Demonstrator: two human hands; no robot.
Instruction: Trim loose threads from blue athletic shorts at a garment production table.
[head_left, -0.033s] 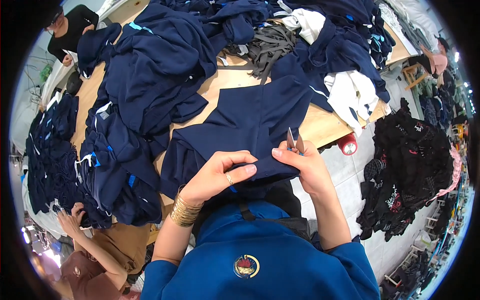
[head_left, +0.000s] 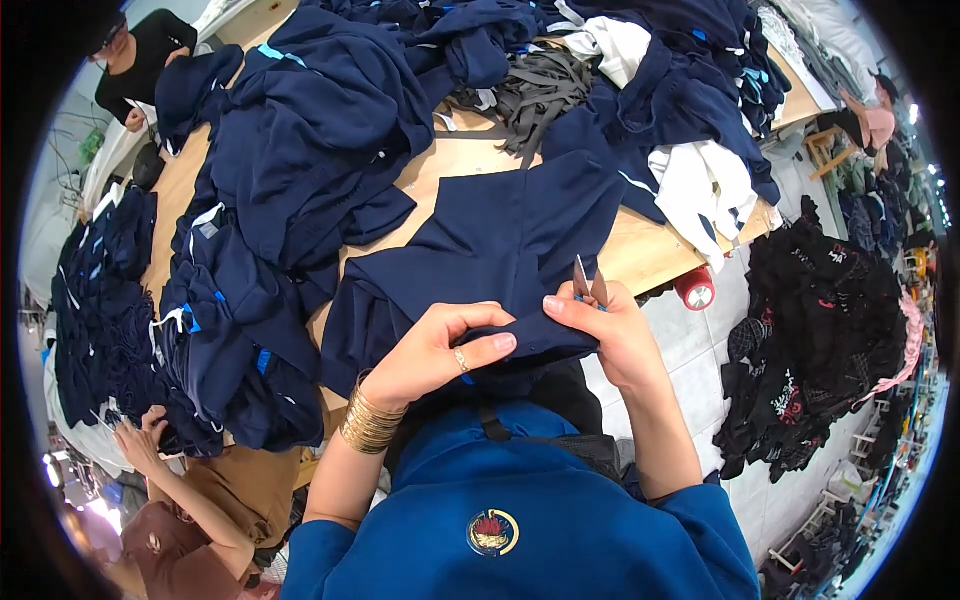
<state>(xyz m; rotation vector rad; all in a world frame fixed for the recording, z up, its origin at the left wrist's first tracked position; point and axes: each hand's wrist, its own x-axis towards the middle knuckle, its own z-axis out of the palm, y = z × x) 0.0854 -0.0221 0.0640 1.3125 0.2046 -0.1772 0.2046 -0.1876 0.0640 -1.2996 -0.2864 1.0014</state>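
Observation:
A navy blue garment (head_left: 510, 230) with a seam down its middle lies over the table edge, its near edge raised toward my body. My left hand (head_left: 440, 350), with a ring and several gold bangles, pinches that near edge between thumb and fingers. At the same edge, my right hand (head_left: 610, 330) presses the cloth under its thumb. Tucked in the right hand is a pair of thread snips (head_left: 590, 284), its two pointed blades apart and facing away from me; most of its handle is hidden by the fingers.
Heaped navy garments (head_left: 310, 140) cover the wooden table (head_left: 660, 252) to the left and back. Grey strips (head_left: 540, 95) and white cloth (head_left: 705, 185) lie beyond. A red cylinder (head_left: 696, 288) is by the table's right edge, near a black clothing pile (head_left: 820, 340). A co-worker (head_left: 190, 530) works at lower left.

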